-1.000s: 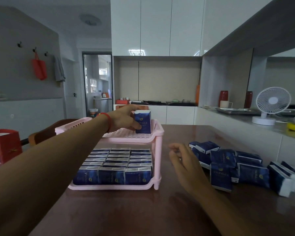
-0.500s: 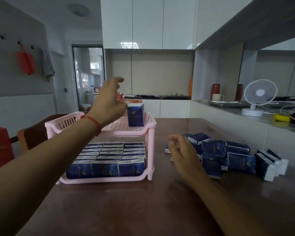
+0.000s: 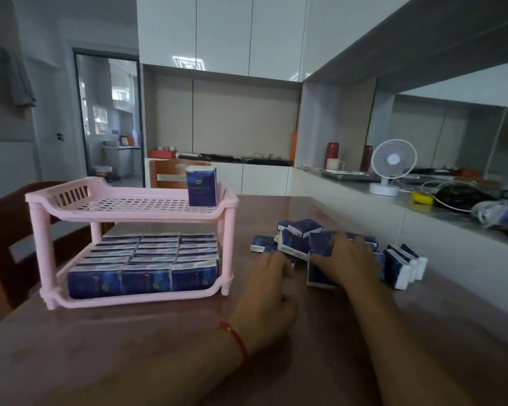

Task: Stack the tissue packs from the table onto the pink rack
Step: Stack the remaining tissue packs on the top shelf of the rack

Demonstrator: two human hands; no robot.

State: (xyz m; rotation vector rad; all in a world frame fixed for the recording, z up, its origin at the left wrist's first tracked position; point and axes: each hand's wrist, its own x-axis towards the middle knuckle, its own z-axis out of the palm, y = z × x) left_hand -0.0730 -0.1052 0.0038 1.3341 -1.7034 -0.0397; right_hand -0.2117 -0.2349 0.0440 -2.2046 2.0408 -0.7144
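Observation:
The two-tier pink rack (image 3: 56, 200) stands on the table at the left. Its lower shelf is filled with several dark blue tissue packs (image 3: 143, 278). One tissue pack (image 3: 201, 187) stands upright at the right end of the upper shelf. A loose pile of tissue packs (image 3: 301, 230) lies on the table to the right of the rack. My right hand (image 3: 348, 260) lies over this pile, thumb across the front of an upright pack (image 3: 320, 244) and fingers behind it. My left hand (image 3: 269, 294), a red string at its wrist, rests beside the pile's left edge, holding nothing.
Wooden chairs (image 3: 3, 230) stand behind and left of the rack. A low white ledge along the table's right side carries a small white fan (image 3: 392, 165), cables and a yellow object (image 3: 423, 197). Bare brown tabletop (image 3: 129, 341) lies in front of the rack.
My left hand let go of the pack on the upper shelf and came back down to the pile. My right hand moved forward onto the pile and closed around a pack.

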